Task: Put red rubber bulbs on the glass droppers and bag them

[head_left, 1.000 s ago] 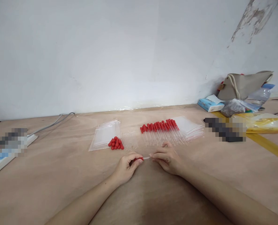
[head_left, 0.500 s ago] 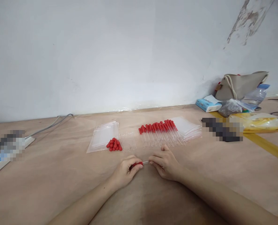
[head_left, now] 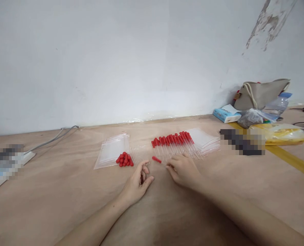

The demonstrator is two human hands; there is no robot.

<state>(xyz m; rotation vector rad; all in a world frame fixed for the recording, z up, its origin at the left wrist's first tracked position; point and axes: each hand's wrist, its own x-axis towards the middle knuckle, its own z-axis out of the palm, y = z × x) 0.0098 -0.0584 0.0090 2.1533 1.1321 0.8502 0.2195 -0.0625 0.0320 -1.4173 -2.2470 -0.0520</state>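
Observation:
Between the fingertips of my right hand [head_left: 183, 169] is the clear tube of a dropper [head_left: 156, 159], its red rubber bulb pointing left. My left hand [head_left: 139, 181] is empty, fingers apart, just left of that bulb. Beyond it lies a small pile of red rubber bulbs [head_left: 125, 159], with several loose clear glass tubes [head_left: 139, 154] beside them. A row of assembled droppers [head_left: 172, 139] lies past my right hand, red bulbs toward the wall and clear tubes toward me.
Clear plastic bags [head_left: 113, 149] lie left of the pile, and another stack of bags [head_left: 205, 140] sits right of the row. Farther right are a tissue pack [head_left: 226, 114], a grey bag [head_left: 264, 94] and a yellow package [head_left: 279, 135]. A cable [head_left: 54, 138] runs at left.
My left hand has let go of the red bulb and opened. My right hand has carried the dropper slightly away from me, toward the row.

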